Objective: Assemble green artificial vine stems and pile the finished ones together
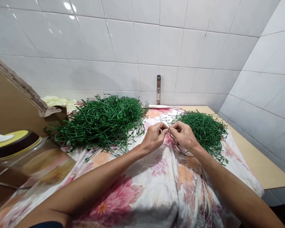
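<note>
In the head view, the fingertips of the left hand and right hand are pinched and almost touching; a thin stem seems to be held there, though it is too small to be sure. A big green pile is seen on the left, a smaller green pile on the right, both on flowered cloth. Plenty looks left; which pile is done is not shown.

from the head, forward and down
</note>
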Tool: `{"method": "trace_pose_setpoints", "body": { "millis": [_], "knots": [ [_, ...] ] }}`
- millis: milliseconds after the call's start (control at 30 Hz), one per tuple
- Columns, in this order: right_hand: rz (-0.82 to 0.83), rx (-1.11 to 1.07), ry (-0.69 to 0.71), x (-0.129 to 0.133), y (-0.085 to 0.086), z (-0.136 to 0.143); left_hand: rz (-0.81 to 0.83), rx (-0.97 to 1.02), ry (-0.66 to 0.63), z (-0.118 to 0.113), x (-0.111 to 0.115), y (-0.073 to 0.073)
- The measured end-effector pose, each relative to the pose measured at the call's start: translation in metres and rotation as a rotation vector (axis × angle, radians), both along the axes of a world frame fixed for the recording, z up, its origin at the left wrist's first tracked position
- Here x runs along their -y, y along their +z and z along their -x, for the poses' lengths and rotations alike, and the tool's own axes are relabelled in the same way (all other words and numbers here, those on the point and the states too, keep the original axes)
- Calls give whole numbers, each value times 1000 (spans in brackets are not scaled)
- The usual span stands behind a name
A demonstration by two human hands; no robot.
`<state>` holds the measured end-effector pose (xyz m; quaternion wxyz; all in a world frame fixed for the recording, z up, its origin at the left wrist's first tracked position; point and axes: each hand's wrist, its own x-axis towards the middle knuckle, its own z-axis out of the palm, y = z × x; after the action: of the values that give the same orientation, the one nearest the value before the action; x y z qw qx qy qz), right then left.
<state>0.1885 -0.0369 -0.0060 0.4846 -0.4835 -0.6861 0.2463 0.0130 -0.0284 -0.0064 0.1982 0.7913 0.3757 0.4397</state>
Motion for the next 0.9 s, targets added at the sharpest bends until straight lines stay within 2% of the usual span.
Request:
{"method": "trace_pose_setpoints", "body": {
  "millis": [167, 267, 333, 400, 500, 600, 700, 800, 900],
  "knots": [
    [-40, 219, -10, 3, 2, -1, -314, -375, 95, 3, -2, -6],
    [-90, 317, 14, 7, 6, -2, -368, -552, 156, 9, -10, -9],
    [-117, 342, 22, 10, 11, -4, -337, -538, 190, 17, -21, -11],
    [-135, 324, -4, 12, 18, -9, -248, -397, 201, 24, -33, -10],
    [-196, 241, -107, 12, 30, -22, 18, -57, 183, 29, -46, -7],
    [-313, 206, -302, 7, 38, -42, 305, 184, 59, 23, -47, -4],
    [-404, 289, -530, -4, 39, -71, 546, 356, -68, 14, -40, -2],
    [-440, 445, -649, -17, 36, -100, 639, 433, -146, 9, -30, 1],
    [-516, 543, -702, -21, 36, -112, 659, 427, -215, 5, -21, 5]
  ]
}}
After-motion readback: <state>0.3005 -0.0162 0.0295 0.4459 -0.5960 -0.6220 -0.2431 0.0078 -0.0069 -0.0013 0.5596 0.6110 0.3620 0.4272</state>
